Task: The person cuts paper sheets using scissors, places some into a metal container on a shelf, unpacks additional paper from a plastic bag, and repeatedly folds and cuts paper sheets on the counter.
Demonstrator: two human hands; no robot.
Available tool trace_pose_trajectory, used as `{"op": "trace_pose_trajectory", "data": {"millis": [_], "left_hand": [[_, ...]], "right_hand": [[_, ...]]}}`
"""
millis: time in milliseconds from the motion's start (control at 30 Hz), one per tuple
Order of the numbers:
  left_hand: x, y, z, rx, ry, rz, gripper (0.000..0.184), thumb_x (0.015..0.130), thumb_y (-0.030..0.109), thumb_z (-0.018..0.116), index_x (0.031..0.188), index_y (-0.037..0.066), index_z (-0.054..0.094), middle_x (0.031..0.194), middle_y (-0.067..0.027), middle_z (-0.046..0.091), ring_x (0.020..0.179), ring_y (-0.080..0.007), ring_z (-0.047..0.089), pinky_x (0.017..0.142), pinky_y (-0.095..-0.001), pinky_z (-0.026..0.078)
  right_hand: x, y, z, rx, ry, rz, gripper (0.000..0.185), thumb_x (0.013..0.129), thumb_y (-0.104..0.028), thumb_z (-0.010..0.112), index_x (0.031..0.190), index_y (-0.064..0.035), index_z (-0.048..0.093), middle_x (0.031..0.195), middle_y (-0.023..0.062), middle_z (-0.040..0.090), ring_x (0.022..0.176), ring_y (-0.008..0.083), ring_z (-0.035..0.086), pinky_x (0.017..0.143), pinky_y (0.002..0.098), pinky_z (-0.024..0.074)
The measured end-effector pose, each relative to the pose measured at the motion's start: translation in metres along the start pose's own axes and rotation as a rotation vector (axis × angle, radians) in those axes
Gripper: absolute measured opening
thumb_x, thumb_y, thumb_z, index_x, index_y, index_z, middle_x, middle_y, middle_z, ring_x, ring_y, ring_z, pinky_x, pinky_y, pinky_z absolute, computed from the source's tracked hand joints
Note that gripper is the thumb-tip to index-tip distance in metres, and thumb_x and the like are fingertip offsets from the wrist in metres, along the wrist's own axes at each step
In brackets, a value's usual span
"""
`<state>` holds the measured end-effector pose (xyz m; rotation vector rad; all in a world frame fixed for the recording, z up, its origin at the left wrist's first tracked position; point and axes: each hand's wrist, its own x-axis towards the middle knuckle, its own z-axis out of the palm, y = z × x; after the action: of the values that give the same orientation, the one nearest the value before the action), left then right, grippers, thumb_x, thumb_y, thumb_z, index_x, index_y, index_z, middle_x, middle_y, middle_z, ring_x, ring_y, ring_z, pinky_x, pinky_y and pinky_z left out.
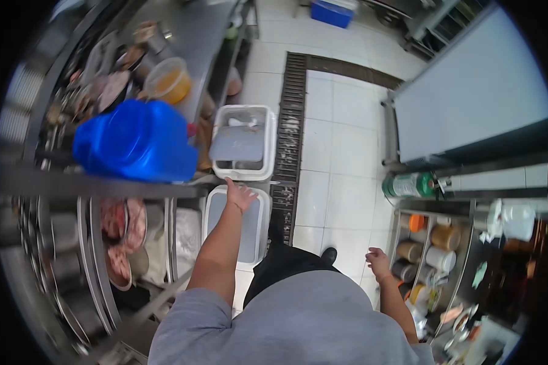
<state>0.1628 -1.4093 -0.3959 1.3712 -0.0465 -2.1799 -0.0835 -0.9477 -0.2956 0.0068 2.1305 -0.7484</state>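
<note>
My left hand [242, 196] reaches forward with its fingers spread and nothing in it. It is over the gap between two white bins, close to the near rim of the farther bin [268, 143]. A grey lid lies tilted inside that bin. Below my hand is the nearer bin [264, 225] with a grey top. On the right, my right hand [377, 261] hangs beside my body, empty, with its fingers loosely apart, near a shelf of jars [443, 237].
A blue jug [137, 143] and a tub of yellow liquid [170, 85] stand on the left steel counter. Raw meat [128, 222] lies in containers at lower left. A floor drain grate [290, 115] runs ahead. A green cylinder [411, 184] lies to the right.
</note>
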Motion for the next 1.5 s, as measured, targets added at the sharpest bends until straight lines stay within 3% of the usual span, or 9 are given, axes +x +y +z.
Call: {"op": "trace_pose_trajectory", "data": {"millis": [133, 300, 367, 467, 600, 867, 967, 1333, 1500], "left_hand": [[0.025, -0.081, -0.016, 0.952, -0.045, -0.189, 0.063, 0.089, 0.057, 0.053, 0.13, 0.01, 0.046, 0.116, -0.0117, 0.059, 0.103, -0.024, 0.057, 0.086, -0.0448, 0.047], [-0.008, -0.148, 0.02, 1.87, -0.768, -0.391, 0.027, 0.089, 0.031, 0.059, 0.097, 0.006, 0.065, 0.076, -0.0007, 0.059, 0.06, -0.0101, 0.052, 0.048, -0.0242, 0.038], [0.032, -0.148, 0.025, 2.397, -0.921, -0.442, 0.034, 0.089, 0.033, 0.058, 0.101, 0.001, 0.065, 0.082, -0.0093, 0.063, 0.067, -0.0168, 0.059, 0.056, -0.0318, 0.047], [0.11, -0.142, 0.051, 3.122, -1.793, 0.529, 0.039, 0.086, 0.039, 0.053, 0.109, 0.009, 0.065, 0.107, -0.019, 0.064, 0.103, -0.039, 0.059, 0.092, -0.0468, 0.046], [0.08, -0.189, 0.144, 3.366, -1.449, 0.561, 0.041, 0.086, 0.038, 0.051, 0.095, 0.003, 0.069, 0.107, -0.0209, 0.064, 0.101, -0.038, 0.06, 0.09, -0.0473, 0.046], [-0.028, -0.528, 0.125, 2.903, -2.586, 1.074, 0.029, 0.089, 0.03, 0.05, 0.094, 0.007, 0.068, 0.099, -0.0165, 0.067, 0.093, -0.0325, 0.063, 0.082, -0.0455, 0.05], [-0.221, -0.659, 0.098, 2.449, -2.141, 0.427, 0.047, 0.082, 0.031, 0.065, 0.12, 0.005, 0.059, 0.124, -0.0222, 0.056, 0.121, -0.0387, 0.047, 0.103, -0.0434, 0.038], [-0.473, -1.008, 0.191, 1.823, -2.456, 1.093, 0.056, 0.074, 0.016, 0.068, 0.126, 0.009, 0.052, 0.126, -0.0195, 0.051, 0.118, -0.0383, 0.046, 0.103, -0.0418, 0.038], [-0.55, -1.017, 0.122, 1.856, -2.462, -0.579, 0.023, 0.08, 0.007, 0.064, 0.102, 0.003, 0.059, 0.093, -0.0092, 0.061, 0.09, -0.0213, 0.061, 0.082, -0.0347, 0.05]], "right_hand": [[-0.019, 0.092, -0.012, -0.224, 0.137, 0.035, 0.037, 0.079, -0.022, 0.066, 0.109, -0.0025, 0.063, 0.092, 0.0106, 0.065, 0.082, 0.0216, 0.063, 0.07, 0.0342, 0.0509], [-0.101, 0.194, 0.018, -0.357, 0.19, 0.216, 0.042, 0.075, -0.037, 0.067, 0.105, -0.0072, 0.067, 0.107, 0.0163, 0.066, 0.106, 0.0312, 0.059, 0.091, 0.0394, 0.0468], [-0.134, 0.193, 0.021, -0.245, 0.187, 0.273, 0.043, 0.075, -0.038, 0.068, 0.106, -0.0084, 0.067, 0.11, 0.0155, 0.065, 0.108, 0.0324, 0.058, 0.094, 0.0383, 0.0457], [-0.162, 0.262, 0.055, -0.099, 0.354, 0.252, 0.04, 0.076, -0.041, 0.066, 0.1, -0.0095, 0.069, 0.104, 0.0143, 0.067, 0.099, 0.0309, 0.062, 0.089, 0.0394, 0.0479], [-0.198, 0.342, 0.082, -0.052, 0.258, 0.415, 0.036, 0.081, -0.042, 0.06, 0.086, -0.0086, 0.072, 0.095, 0.0161, 0.068, 0.084, 0.0331, 0.064, 0.079, 0.0447, 0.049], [-0.286, 0.548, 0.134, 0.908, 0.342, 0.956, 0.028, 0.088, -0.026, 0.055, 0.092, -0.003, 0.07, 0.086, 0.015, 0.069, 0.07, 0.0251, 0.067, 0.061, 0.0388, 0.0544], [-0.301, 0.588, 0.111, 1.249, 0.587, 0.995, 0.023, 0.088, -0.02, 0.056, 0.095, -0.0016, 0.068, 0.081, 0.0136, 0.068, 0.063, 0.0211, 0.066, 0.054, 0.0337, 0.0539], [-0.267, 0.538, -0.124, 1.4, 0.826, 0.311, 0.021, 0.088, -0.018, 0.061, 0.101, -0.0016, 0.062, 0.085, 0.0078, 0.066, 0.07, 0.0143, 0.063, 0.062, 0.0277, 0.0518], [-0.327, 0.508, -0.263, 1.944, 1.163, -0.03, 0.052, 0.093, -0.036, 0.058, 0.133, -0.0051, 0.044, 0.121, 0.011, 0.054, 0.103, 0.0194, 0.057, 0.084, 0.0313, 0.0488]]}}
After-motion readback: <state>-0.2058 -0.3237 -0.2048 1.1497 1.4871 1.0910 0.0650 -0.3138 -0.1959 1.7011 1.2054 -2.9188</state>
